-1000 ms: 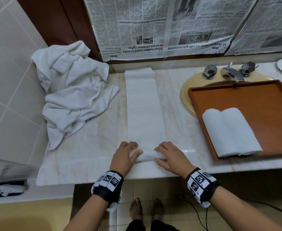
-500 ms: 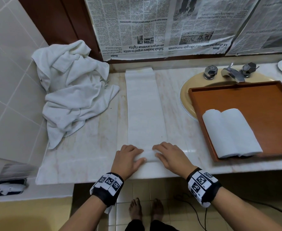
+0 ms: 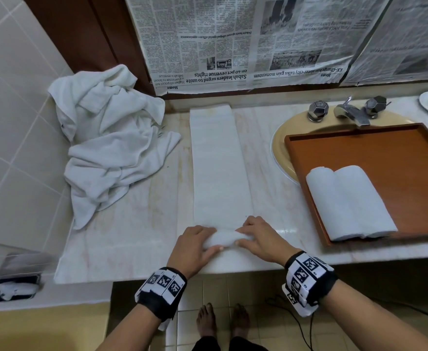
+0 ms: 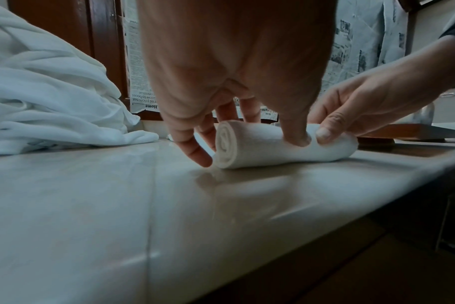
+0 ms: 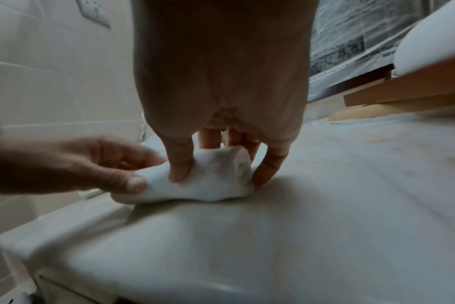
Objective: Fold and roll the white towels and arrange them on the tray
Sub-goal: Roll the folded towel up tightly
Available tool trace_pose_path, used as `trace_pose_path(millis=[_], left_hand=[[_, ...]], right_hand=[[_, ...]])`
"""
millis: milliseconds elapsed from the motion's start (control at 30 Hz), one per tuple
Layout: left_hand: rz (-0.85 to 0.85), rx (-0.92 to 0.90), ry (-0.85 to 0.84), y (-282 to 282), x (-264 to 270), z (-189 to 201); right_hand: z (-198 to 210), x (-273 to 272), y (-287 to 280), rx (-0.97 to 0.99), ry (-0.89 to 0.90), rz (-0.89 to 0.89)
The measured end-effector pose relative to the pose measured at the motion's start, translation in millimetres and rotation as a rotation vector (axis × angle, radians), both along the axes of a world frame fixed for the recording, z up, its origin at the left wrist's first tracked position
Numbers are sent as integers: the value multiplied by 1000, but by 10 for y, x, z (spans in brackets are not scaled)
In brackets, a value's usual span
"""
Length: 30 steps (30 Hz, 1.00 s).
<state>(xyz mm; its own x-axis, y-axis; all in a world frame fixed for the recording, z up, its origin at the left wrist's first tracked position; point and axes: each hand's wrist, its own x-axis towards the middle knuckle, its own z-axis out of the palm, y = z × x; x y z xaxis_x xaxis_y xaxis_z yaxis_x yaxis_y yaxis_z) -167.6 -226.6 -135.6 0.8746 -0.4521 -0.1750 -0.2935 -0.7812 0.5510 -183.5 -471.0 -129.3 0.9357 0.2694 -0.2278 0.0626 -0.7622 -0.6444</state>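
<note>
Dim soft indoor light, wide-angle edge distortion, wrist views dark, blurry

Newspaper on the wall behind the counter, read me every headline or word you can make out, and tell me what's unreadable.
All on the newspaper sheets, which hang upside down:
"Sabah leaders urged to unite"
"on 40 pct revenue rights"
"sister-city talks gain momentum"; the words before it are blurred
"Home", a section tag at the sheet's lower left corner
Body columns and photo captions: too small to read.
Wristband markers: coded squares whose tiny digits cannot be read.

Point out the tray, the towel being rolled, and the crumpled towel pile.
tray (image 3: 375, 153), head view, bare floor of the tray.
towel being rolled (image 4: 260, 146), left wrist view, side of the rolled part.
crumpled towel pile (image 3: 111, 148), head view, middle folds.
</note>
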Motion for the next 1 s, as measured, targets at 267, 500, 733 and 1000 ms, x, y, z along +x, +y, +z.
trace_pose_path(millis=[267, 500, 733, 1000], left_hand=[[83, -86, 42, 18, -84, -41], [126, -114, 112, -36, 35, -25], [49, -149, -71, -26, 11, 2], [29, -30, 109, 17, 63, 3]], right_hand=[[108, -11, -16, -62, -44, 30], [29, -143, 66, -296, -321, 163], [36, -70, 97, -44, -126, 0], [69, -176, 98, -181, -182, 52]])
